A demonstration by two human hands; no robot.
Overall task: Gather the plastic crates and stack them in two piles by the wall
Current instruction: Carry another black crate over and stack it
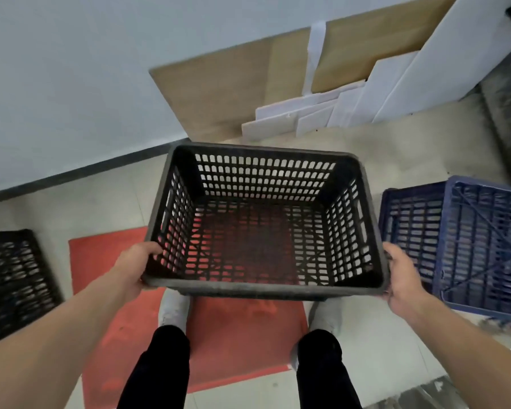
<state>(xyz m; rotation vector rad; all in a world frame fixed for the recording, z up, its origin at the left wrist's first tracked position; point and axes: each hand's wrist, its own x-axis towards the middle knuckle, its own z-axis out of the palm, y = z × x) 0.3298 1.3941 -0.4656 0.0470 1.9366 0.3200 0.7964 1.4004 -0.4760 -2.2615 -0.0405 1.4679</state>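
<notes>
I hold an empty black plastic crate [263, 287] with slotted walls, open side up, in front of my body above the floor. My left hand [136, 270] grips its near left corner and my right hand [401, 278] grips its near right corner. A second black crate [12, 278] lies on the floor at the left edge. A blue crate [466, 246] lies on the floor at the right, seemingly tipped or overturned, with its ribbed base showing. The pale wall [71, 84] runs across the top left.
A red mat [233, 343] lies under my feet. Brown boards [224, 95] and several white panels [366, 104] lean against the wall beyond the crate. Dark objects stand at the far right edge.
</notes>
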